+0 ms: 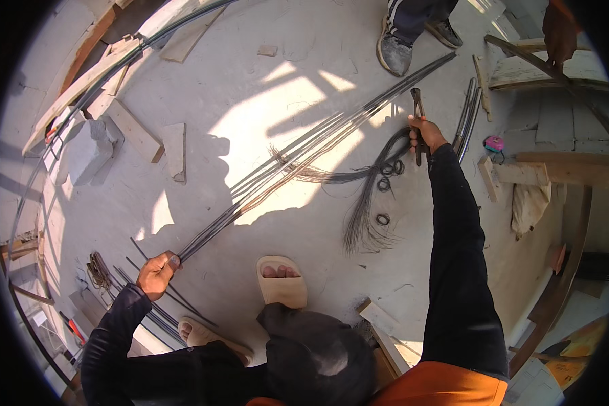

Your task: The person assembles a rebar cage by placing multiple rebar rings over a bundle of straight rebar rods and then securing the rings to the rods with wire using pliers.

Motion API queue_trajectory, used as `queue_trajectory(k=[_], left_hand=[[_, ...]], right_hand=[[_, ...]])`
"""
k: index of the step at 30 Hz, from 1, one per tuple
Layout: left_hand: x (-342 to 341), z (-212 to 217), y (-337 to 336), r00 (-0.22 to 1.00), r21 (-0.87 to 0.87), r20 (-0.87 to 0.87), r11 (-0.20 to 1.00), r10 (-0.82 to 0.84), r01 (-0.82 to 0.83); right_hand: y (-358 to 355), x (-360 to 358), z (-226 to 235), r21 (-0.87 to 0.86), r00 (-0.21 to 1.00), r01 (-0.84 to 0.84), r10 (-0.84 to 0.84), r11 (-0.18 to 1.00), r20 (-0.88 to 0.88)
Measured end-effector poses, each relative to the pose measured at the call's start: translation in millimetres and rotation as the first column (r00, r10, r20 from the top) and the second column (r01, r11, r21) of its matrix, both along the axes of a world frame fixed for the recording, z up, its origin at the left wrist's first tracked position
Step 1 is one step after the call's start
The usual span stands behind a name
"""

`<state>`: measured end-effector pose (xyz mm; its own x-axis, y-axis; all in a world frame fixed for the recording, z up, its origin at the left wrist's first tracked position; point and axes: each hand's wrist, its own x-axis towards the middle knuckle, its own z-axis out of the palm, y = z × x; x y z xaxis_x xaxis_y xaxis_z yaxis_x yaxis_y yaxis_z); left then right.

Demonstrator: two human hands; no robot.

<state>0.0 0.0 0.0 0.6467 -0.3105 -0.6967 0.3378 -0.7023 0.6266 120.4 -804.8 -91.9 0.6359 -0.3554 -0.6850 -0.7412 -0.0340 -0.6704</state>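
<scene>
My left hand is closed round the near ends of a bundle of long thin steel rods, which slants up and right across the floor. Some of the rods look rusty brown. On the right, my right hand grips a pair of pincers, held upright near the far part of the rods. Beneath and beside that hand lies a bunch of thin dark tie wire, its loose ends fanned out. Small wire coils rest next to it.
Another person's shoe stands by the rods' far end; a hand holds a curved strip at upper right. Around lie a pale block, wood offcuts, more rods, a pink object and a board.
</scene>
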Motion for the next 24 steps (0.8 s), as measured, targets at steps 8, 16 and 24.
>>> queue_trajectory(k=[8,16,24], left_hand=[[13,1,-20,0.999,0.007,0.014,0.999,0.052,-0.052],[8,-12,19,0.999,0.006,0.033,1.000,-0.017,0.017],[16,27,63,0.901,0.347,0.106,0.865,-0.421,0.363]], right_hand=[[130,-229,7,-0.279,0.943,0.332,-0.308,0.901,0.125],[270,-396,6,-0.646,0.953,0.104,-0.262,0.756,-0.153],[276,-391,12,-0.599,0.906,-0.353,0.102,0.718,-0.412]])
